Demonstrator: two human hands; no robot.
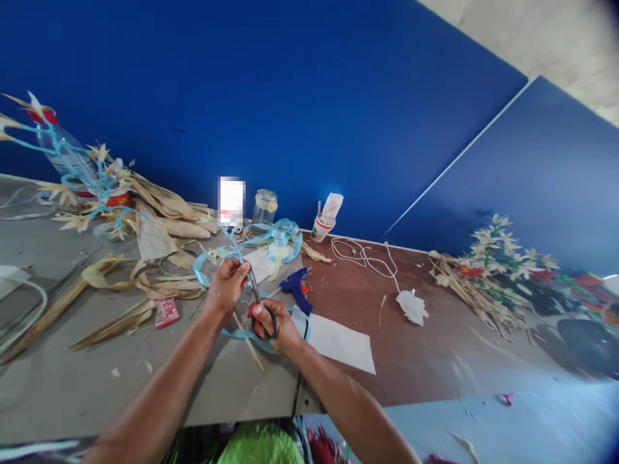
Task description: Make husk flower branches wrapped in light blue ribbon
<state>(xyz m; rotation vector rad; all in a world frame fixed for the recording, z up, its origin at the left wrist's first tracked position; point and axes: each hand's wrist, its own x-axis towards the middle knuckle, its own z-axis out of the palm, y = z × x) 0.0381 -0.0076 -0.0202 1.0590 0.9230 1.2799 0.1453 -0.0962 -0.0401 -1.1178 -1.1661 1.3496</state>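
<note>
My left hand (225,287) is closed in a pinch around light blue ribbon (199,270) where it meets a blue-wrapped stem (233,240). My right hand (284,330) grips a pair of scissors (255,288) by its black handles. The scissor blades point up and touch or nearly touch the ribbon beside my left fingertips; whether they cut into it I cannot tell. More ribbon curls around a roll (280,250) beyond my hands and hangs below the right one. A thin stick (253,351) lies beneath them.
A blue glue gun (298,290) lies close to my right hand, near a white paper sheet (341,341). Behind stand a glass jar (264,209) and a cup (322,229). Dried husks (159,196) and a bottle (68,154) crowd the left; husk flowers (503,248) stand right.
</note>
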